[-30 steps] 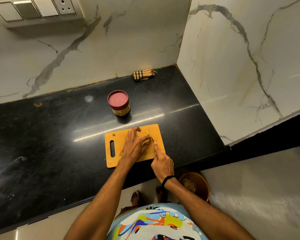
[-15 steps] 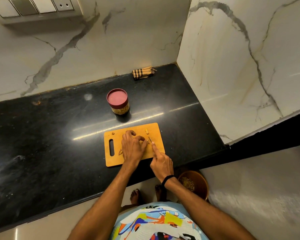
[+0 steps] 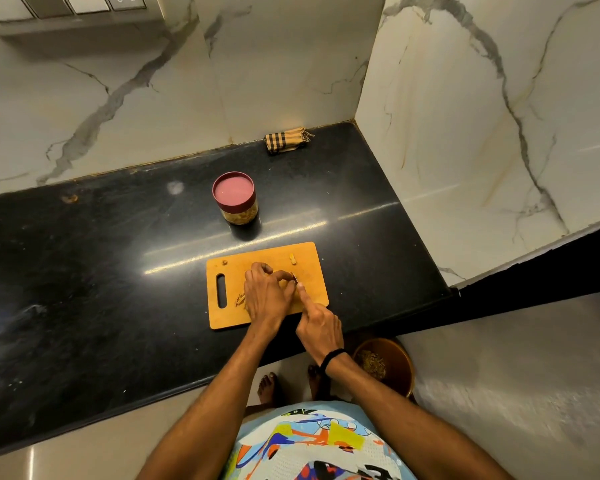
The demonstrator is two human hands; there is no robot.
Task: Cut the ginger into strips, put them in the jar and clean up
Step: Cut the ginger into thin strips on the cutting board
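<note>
A wooden cutting board lies on the black counter. My left hand sits on it with curled fingers holding down a piece of ginger, mostly hidden. My right hand grips a small knife, forefinger stretched along the blade, which meets the ginger. A few cut strips lie left of my left hand. A small ginger bit rests near the board's far edge. The jar with a red lid stands behind the board, closed.
A folded striped cloth lies at the back by the marble wall. A brown bin with scraps stands on the floor under the counter's edge, right of my feet. Marble walls close the counter at the back and right.
My left hand's fingers have curled tighter over the ginger. My right hand with the knife has stayed at the ginger, shifting only slightly.
</note>
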